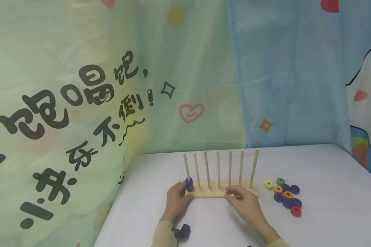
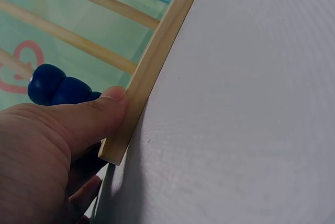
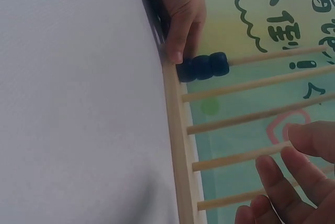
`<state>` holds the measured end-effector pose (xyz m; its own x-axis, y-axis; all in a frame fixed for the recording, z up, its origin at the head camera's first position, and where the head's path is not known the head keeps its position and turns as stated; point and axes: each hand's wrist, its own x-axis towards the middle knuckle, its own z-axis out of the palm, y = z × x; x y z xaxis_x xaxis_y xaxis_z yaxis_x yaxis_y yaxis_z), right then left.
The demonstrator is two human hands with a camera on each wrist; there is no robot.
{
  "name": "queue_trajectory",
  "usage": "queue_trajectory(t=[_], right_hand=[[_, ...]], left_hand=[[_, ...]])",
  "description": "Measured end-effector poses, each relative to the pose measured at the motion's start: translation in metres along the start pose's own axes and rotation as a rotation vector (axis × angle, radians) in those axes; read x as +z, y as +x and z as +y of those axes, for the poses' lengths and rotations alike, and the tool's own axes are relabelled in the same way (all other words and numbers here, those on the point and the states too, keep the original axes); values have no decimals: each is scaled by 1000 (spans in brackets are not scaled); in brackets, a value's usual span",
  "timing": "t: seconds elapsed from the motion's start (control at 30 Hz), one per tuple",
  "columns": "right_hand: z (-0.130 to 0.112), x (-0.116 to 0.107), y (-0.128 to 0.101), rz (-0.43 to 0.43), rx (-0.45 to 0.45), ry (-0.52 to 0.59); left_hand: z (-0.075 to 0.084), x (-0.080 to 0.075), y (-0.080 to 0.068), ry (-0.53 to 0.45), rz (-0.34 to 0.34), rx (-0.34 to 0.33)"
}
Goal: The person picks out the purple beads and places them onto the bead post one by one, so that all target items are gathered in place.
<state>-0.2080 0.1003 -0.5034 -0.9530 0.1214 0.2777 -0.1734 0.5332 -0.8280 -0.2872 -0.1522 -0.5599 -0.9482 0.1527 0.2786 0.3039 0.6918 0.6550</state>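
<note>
A wooden peg rack (image 1: 221, 192) with seven upright dowels stands on the white table (image 1: 321, 171), in front of a printed curtain (image 1: 80, 103). The left hand (image 1: 176, 199) is at the rack's left end, its thumb pressed flat against the edge of the base and its fingers curled in around the dark blue rings (image 1: 189, 184) stacked at the foot of the leftmost dowel (image 1: 186, 167); the stack looks like two or three rings, though the views do not settle the count. The right hand (image 1: 245, 204) rests at the front of the base towards its right end, fingers loosely bent and parted, nothing held in them. Just right of the rack lies a cluster of loose rings (image 1: 285, 196): yellow, green, orange, dark blue and red, several touching.
</note>
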Motion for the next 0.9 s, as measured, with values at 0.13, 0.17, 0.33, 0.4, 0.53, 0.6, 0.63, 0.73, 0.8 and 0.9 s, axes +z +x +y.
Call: queue_trajectory(t=[0.13, 0.17, 0.33, 0.4, 0.53, 0.6, 0.63, 0.73, 0.8, 0.9], right_hand=[[6, -2, -4, 7, 21, -12], [7, -2, -5, 8, 26, -17], [13, -4, -9, 10, 35, -22], [14, -5, -11, 13, 27, -28], [18, -8, -13, 35, -10, -44], [21, -9, -14, 47, -27, -54], [22, -10, -14, 54, -36, -56], [28, -13, -13, 67, -45, -74], [32, -15, -13, 75, -42, -93], [37, -18, -13, 91, -36, -111]], left_hand=[[1, 0, 0, 4, -3, -4], [1, -1, 0, 5, -4, -5], [2, -1, -1, 13, -6, -6], [2, -1, 0, 15, -5, -3], [2, -1, 0, 9, -10, -13], [1, 0, 0, 8, -8, -8], [1, 0, 0, 4, -6, -9], [1, 0, 0, 6, 4, 2], [1, 0, 0, 13, 14, 22], [1, 0, 0, 16, 19, 23]])
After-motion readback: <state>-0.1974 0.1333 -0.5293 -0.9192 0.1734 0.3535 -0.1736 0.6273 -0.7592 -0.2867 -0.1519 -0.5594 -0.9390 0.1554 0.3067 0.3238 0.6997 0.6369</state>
